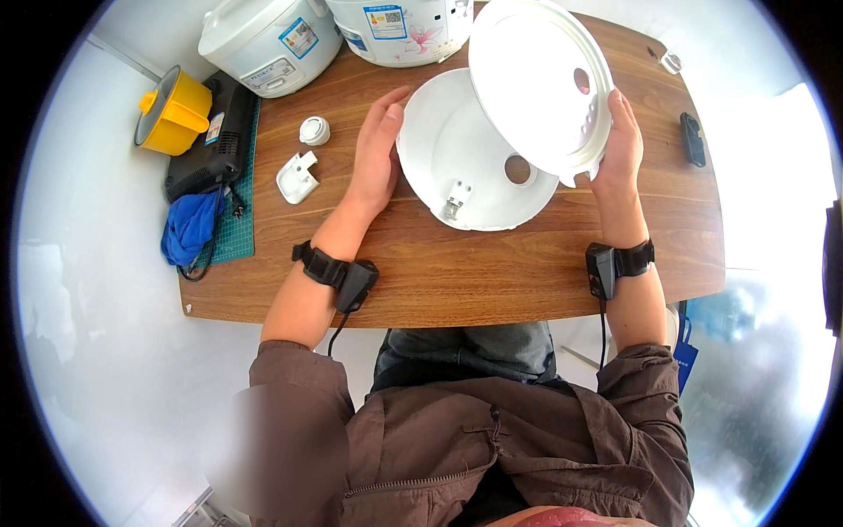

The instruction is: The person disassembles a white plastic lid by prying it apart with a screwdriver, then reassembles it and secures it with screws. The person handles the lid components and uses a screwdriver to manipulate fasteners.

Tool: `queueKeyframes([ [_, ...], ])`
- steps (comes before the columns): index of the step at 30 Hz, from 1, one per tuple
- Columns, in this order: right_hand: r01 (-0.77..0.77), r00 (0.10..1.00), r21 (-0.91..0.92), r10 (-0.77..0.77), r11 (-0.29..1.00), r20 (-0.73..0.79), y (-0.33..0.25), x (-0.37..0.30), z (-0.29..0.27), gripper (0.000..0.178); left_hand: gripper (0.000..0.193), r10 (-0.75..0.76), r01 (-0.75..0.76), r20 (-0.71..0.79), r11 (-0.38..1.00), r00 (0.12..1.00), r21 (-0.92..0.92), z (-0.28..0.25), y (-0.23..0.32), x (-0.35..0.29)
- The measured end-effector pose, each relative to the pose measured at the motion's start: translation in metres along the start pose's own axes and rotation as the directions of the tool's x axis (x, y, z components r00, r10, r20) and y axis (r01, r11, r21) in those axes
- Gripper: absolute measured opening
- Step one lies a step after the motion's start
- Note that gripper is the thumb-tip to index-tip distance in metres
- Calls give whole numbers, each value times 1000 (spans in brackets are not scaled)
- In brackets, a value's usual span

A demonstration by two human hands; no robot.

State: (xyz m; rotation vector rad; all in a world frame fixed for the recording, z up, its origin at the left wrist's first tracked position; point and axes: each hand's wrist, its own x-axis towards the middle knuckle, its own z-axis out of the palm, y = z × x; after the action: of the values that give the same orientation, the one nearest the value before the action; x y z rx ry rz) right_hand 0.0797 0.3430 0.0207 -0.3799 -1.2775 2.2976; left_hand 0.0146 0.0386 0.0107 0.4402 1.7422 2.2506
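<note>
On the wooden table, back from its near edge, a white shell is lying. The right hand is gripping a tilted disc above it; the left hand, fingers open, is curving beside the shell's rim. I'd be steadying the shell, guiding the disc evenly.

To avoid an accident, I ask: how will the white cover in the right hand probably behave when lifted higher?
The cover is probably stiff: held at its edge by the right hand, it shows no sag. Its smooth surface may be slippery.
</note>
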Motion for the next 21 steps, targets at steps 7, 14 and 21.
queueKeyframes([
  [7, -6, 1000, -32, 6, 999, 20, 1, 3, -3, 42, 84, 81, -77, 241, 997, 967, -26, 1, 0, -6],
  [14, 9, 999, -33, -10, 999, -31, -3, -3, 6, 36, 60, 166, -168, 29, 973, 986, 155, 2, -8, -1],
  [21, 36, 999, -39, -36, 999, 20, -1, -8, 12, 34, 41, 203, -113, -234, 931, 951, 348, -10, -12, 6],
])
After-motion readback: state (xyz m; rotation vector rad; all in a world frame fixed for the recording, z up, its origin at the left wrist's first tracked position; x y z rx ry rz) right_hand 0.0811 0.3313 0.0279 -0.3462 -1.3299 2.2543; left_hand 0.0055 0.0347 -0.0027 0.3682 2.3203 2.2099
